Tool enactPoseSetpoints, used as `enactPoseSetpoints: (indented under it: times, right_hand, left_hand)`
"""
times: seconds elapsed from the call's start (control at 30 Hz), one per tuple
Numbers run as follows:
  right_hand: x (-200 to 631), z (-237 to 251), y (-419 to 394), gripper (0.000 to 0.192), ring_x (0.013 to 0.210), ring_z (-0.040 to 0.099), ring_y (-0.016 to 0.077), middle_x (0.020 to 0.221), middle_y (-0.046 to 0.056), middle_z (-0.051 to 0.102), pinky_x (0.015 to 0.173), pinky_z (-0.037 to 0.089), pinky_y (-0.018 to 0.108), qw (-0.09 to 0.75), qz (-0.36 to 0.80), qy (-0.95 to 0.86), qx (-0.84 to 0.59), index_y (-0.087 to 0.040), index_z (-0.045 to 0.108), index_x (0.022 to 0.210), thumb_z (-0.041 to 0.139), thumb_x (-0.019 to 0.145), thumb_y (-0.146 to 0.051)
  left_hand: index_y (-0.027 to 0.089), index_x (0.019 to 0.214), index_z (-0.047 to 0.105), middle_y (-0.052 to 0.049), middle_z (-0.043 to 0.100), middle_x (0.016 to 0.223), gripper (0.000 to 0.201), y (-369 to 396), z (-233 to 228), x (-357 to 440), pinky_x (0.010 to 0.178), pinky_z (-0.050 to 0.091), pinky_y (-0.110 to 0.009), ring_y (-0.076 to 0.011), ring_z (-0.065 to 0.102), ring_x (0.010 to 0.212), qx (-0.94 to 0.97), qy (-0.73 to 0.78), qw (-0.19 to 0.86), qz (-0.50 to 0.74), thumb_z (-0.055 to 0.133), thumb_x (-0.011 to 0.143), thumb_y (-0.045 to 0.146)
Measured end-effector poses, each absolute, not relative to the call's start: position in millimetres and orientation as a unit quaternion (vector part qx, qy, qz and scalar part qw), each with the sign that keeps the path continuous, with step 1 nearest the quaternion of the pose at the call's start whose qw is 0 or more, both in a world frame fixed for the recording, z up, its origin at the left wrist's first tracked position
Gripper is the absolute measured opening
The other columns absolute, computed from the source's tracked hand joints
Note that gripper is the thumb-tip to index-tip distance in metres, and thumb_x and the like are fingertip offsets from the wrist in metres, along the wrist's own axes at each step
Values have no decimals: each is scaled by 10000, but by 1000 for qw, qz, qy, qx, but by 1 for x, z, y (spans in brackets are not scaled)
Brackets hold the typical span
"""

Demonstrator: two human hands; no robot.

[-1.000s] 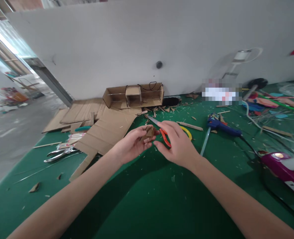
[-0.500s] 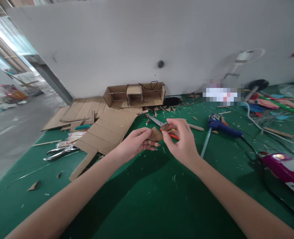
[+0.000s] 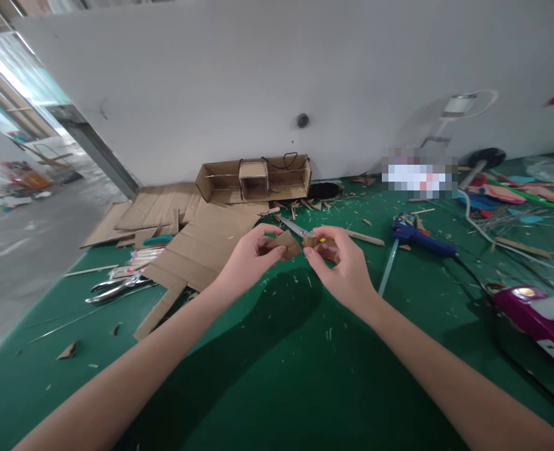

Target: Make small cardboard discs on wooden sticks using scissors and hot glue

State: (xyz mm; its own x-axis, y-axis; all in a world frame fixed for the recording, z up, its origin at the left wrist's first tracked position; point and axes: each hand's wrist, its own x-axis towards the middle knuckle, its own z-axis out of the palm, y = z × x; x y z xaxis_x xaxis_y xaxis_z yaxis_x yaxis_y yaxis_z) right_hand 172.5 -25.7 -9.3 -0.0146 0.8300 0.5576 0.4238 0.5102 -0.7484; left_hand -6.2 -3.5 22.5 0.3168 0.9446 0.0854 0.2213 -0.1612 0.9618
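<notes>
Viewpoint: looking down from the person's head at two bare forearms reaching forward over a green table (image 3: 277, 376).

Left hand (image 3: 246, 260): raised above the table, fingers curled, thumb and fingertips pinching a small brown cardboard piece (image 3: 287, 241) at its left edge.

Right hand (image 3: 345, 266): raised opposite the left, fingers bent and closed on the right end of the same cardboard piece; a second small scrap may sit under the fingertips, but this is too small to tell.

Cardboard piece: held in the air between both hands, just above the middle of the table, roughly triangular and tilted.

Scissors (image 3: 298, 230): lying on the table just behind the hands, silver blades pointing up and left, handles hidden behind the right hand.

Glue gun (image 3: 420, 238): blue, lying on the table to the right of the hands, well apart from them, with a black cord trailing right.

Cardboard sheets (image 3: 196, 241): flat brown panels spread on the table to the left of the hands.

Cardboard box (image 3: 253, 178): open-fronted, divided into compartments, standing against the white wall behind the sheets.

Pliers (image 3: 112, 288): silver, at the far left near the table edge.

Pink object (image 3: 534, 322): glossy, at the right edge of the table; what it is cannot be told.

Table surface: scattered with small cardboard scraps and slivers.
</notes>
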Motion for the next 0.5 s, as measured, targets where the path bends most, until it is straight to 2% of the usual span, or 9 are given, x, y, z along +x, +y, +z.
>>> enactPoseSetpoints:
  times: [0.13,0.23,0.37,0.5]
  right_hand:
    - [171,-11,-28,224,770,592,160,929,58,591,665,528,319,504,102,-732,-446,-204,510,1036,559,833,-286]
    - [171,-13,-26,171,884,570,191,987,86,573,695,520,336,488,33,-754,-440,-198,526,1007,539,845,-252]
    - [174,-15,-22,169,941,557,206,1041,93,548,681,525,340,479,41,-759,-439,-213,535,1025,520,858,-234]
    - [176,-17,-20,172,916,564,187,1045,78,540,673,524,318,481,79,-766,-420,-222,549,1020,526,851,-202]
  left_hand:
    - [173,879,493,-34,645,876,105,-11,20,1,821,492,-345,-151,644,838,550,411,609,397,531,842,263]
    - [173,898,482,-49,626,968,83,-19,20,8,864,484,-353,-154,627,925,498,409,663,382,494,867,250]
    - [177,899,483,-52,595,970,66,-24,18,9,804,487,-311,-153,595,952,507,415,667,356,484,861,230]
    - [174,872,499,-40,580,886,90,-16,11,3,635,447,-239,-130,569,822,583,438,593,341,535,794,200]
